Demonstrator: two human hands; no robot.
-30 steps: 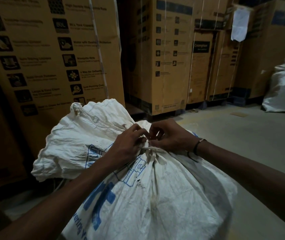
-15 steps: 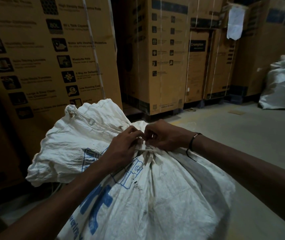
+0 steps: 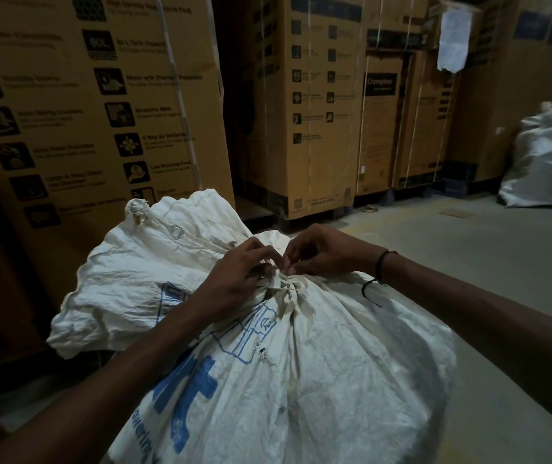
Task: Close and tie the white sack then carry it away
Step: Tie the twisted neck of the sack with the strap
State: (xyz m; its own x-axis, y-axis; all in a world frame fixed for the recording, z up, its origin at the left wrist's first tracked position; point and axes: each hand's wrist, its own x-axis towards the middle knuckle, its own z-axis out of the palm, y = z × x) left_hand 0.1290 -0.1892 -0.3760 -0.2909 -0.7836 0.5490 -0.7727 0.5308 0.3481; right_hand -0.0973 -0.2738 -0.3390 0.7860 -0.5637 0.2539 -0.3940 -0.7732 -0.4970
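A full white sack with blue print stands right in front of me, its neck gathered at the top. A pale tie strip wraps the gathered neck. My left hand pinches the strip from the left, and my right hand pinches its other end from the right, fingertips almost meeting above the knot. The sack's loose mouth flap spreads out to the left behind my hands, with a small knotted corner and a metal eyelet on it.
Tall cardboard cartons stand close at the left, and more cartons line the back. A second white sack leans at the far right. Bare concrete floor lies to the right.
The view has shifted slightly; both hands stay at the sack's neck, with small finger movements on the tie strip. The sack itself has not moved.
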